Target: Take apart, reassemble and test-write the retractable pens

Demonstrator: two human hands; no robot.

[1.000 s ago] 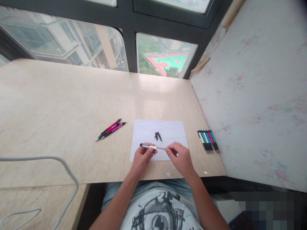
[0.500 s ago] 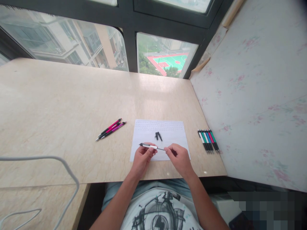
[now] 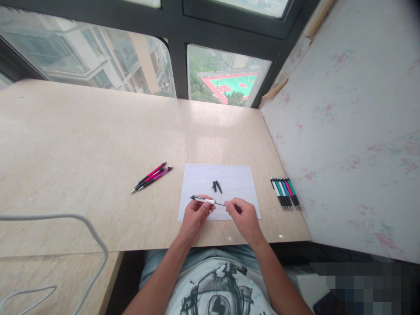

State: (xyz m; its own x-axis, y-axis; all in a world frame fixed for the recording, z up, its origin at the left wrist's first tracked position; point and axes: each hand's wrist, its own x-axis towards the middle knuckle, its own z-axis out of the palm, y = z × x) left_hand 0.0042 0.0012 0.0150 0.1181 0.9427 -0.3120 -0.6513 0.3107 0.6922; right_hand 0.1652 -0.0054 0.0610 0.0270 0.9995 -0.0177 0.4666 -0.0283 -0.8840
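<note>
My left hand (image 3: 197, 214) is closed around a white pen barrel (image 3: 201, 199) with a black clip end pointing left. Out of the barrel's right end sticks a thin dark ink refill (image 3: 219, 204). The fingertips of my right hand (image 3: 242, 215) pinch the refill's outer end. Both hands are over a white sheet of paper (image 3: 193, 183) with rows of faint writing along its top. Just beyond the pen, small black pen parts (image 3: 216, 187) lie on the sheet; their exact kind is too small to tell.
Pink and purple pens (image 3: 152, 177) lie bunched on the stone countertop (image 3: 98, 175) to the left. Several pens (image 3: 285, 192) in different colours are lined up at right, near the papered wall (image 3: 348, 153). A grey cable (image 3: 88, 225) loops at lower left. Windows stand behind.
Almost nothing differs. Both hands keep the same grip on the barrel and refill, with at most a tiny shift of the right hand.
</note>
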